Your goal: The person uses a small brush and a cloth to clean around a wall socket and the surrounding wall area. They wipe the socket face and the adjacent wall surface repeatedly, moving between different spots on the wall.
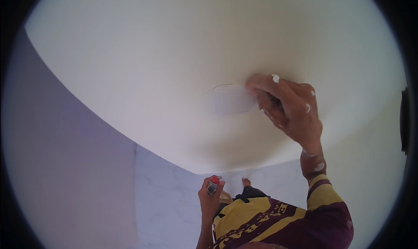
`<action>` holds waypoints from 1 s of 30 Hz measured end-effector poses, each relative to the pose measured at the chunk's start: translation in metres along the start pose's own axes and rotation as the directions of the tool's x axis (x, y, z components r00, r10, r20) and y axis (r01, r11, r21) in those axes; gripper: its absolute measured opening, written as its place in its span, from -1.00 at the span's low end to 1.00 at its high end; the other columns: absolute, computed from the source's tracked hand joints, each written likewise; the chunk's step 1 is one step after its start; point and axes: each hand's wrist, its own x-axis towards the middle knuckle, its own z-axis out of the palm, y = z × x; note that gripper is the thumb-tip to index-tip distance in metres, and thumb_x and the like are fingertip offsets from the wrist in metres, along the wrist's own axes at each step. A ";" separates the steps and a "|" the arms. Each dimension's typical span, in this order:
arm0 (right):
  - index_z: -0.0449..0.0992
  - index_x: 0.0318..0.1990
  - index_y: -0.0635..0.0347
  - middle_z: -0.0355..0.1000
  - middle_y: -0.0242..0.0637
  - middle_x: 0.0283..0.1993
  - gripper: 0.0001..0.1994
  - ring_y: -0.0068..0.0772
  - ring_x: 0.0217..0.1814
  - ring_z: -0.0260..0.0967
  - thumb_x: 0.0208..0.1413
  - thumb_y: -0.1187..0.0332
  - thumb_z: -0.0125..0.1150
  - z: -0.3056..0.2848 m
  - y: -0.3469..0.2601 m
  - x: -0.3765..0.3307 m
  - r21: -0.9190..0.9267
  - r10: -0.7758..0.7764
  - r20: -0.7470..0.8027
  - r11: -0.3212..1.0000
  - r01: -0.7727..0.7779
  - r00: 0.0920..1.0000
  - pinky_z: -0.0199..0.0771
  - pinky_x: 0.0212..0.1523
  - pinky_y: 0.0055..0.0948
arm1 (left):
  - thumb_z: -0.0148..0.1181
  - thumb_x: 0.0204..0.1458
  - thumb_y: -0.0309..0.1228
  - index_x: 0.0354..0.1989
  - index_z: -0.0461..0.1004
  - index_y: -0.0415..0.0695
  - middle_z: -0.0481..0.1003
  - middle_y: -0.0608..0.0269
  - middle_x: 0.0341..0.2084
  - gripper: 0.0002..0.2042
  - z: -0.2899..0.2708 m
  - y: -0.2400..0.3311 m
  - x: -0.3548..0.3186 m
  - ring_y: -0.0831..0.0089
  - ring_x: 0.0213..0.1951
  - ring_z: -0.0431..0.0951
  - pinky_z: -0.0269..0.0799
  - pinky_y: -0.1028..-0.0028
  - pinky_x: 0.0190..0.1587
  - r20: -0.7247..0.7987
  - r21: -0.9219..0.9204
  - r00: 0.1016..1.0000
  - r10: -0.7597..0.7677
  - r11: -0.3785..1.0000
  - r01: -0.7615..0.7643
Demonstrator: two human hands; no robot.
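Note:
My right hand [289, 103], spotted with white paste on the knuckles and wrist, is closed in a pinch against the pale wall [130, 66]. From its fingertips a flat, pale, blade-like piece [231, 100] reaches left along the wall; it is smeared by motion, and its exact kind cannot be told. A thin curved line shows on the wall at its upper edge. Low down near my body, my left hand [210, 196] is closed round a small grey object with a red end [212, 186]. Its fingers hide most of that object.
The wall meets a grey surface [74, 140] along a curved edge on the left. Below lies a light, marbled floor [167, 196], with my bare foot [246, 182] close to the wall. A dark object [404, 120] is at the far right rim.

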 end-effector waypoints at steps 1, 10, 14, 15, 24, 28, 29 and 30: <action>0.60 -0.10 0.17 0.49 -0.36 -0.51 -0.75 -0.41 -0.55 0.49 0.05 0.62 0.34 -0.002 0.000 0.003 -0.005 0.003 0.027 1.000 -0.003 1.000 0.48 -0.48 -0.46 | 0.38 0.23 -0.39 -0.05 0.55 -0.20 0.58 0.33 -0.24 -0.78 0.000 -0.002 0.001 0.60 -0.20 0.50 0.45 0.52 -0.07 0.001 0.010 1.000 -0.003 1.000 0.003; 0.58 -0.12 0.19 0.52 -0.29 -0.45 -0.85 -0.42 -0.58 0.42 0.19 0.60 0.30 0.010 0.011 -0.003 -0.072 -0.038 0.042 0.997 0.041 0.998 0.44 -0.50 -0.47 | 0.40 0.21 -0.38 -0.03 0.57 -0.19 0.61 0.30 -0.35 -0.76 -0.001 -0.026 0.010 0.63 -0.32 0.50 0.47 0.52 -0.17 0.034 -0.002 0.999 0.024 1.000 -0.024; 0.58 -0.10 0.17 0.57 -0.29 -0.39 -0.85 -0.40 -0.53 0.46 0.19 0.56 0.31 0.008 0.021 -0.011 -0.042 0.024 0.099 0.999 -0.020 0.995 0.46 -0.48 -0.43 | 0.38 0.21 -0.39 -0.04 0.56 -0.20 0.58 0.35 -0.30 -0.77 0.002 -0.036 0.004 0.61 -0.26 0.49 0.46 0.52 -0.11 -0.005 -0.004 0.997 -0.071 0.997 0.071; 0.58 -0.09 0.14 0.60 -0.29 -0.38 -0.85 -0.30 -0.50 0.51 0.20 0.51 0.32 0.011 0.022 -0.002 -0.056 -0.002 0.114 0.998 0.008 0.994 0.49 -0.47 -0.36 | 0.38 0.21 -0.40 -0.04 0.56 -0.20 0.58 0.35 -0.30 -0.77 0.001 -0.034 0.004 0.61 -0.26 0.49 0.46 0.52 -0.12 -0.008 -0.003 0.998 -0.064 0.998 0.064; 0.58 -0.07 0.16 0.60 -0.28 -0.34 -0.84 -0.30 -0.48 0.50 0.20 0.53 0.32 -0.009 0.050 0.021 0.006 0.037 0.070 0.999 -0.037 0.997 0.51 -0.43 -0.39 | 0.38 0.21 -0.41 -0.04 0.56 -0.21 0.57 0.35 -0.30 -0.78 0.005 -0.006 0.000 0.62 -0.25 0.48 0.45 0.53 -0.11 -0.070 0.012 0.996 -0.055 0.998 0.056; 0.57 -0.07 0.14 0.55 -0.31 -0.40 -0.82 -0.30 -0.48 0.50 0.20 0.52 0.32 -0.015 0.048 0.019 -0.086 0.028 0.048 0.996 -0.024 0.998 0.52 -0.41 -0.35 | 0.37 0.22 -0.41 -0.04 0.55 -0.21 0.59 0.33 -0.27 -0.78 0.003 0.000 0.006 0.61 -0.24 0.50 0.45 0.53 -0.10 -0.021 0.026 0.999 -0.033 0.999 0.034; 0.56 -0.07 0.15 0.55 -0.31 -0.39 -0.82 -0.32 -0.45 0.50 0.19 0.52 0.32 -0.022 0.048 0.016 -0.146 0.079 0.046 0.987 -0.072 0.996 0.52 -0.39 -0.35 | 0.36 0.22 -0.41 -0.04 0.55 -0.21 0.59 0.33 -0.27 -0.78 0.000 0.002 0.006 0.60 -0.24 0.50 0.45 0.53 -0.10 -0.022 0.033 0.999 -0.036 0.999 0.037; 0.56 -0.06 0.17 0.54 -0.32 -0.38 -0.81 -0.33 -0.42 0.50 0.19 0.53 0.33 -0.034 0.050 0.005 -0.203 0.130 0.044 0.972 -0.118 0.991 0.52 -0.37 -0.35 | 0.36 0.23 -0.42 -0.04 0.55 -0.21 0.59 0.32 -0.26 -0.79 0.001 0.002 0.005 0.60 -0.23 0.50 0.46 0.53 -0.09 -0.023 0.039 0.999 -0.042 0.998 0.043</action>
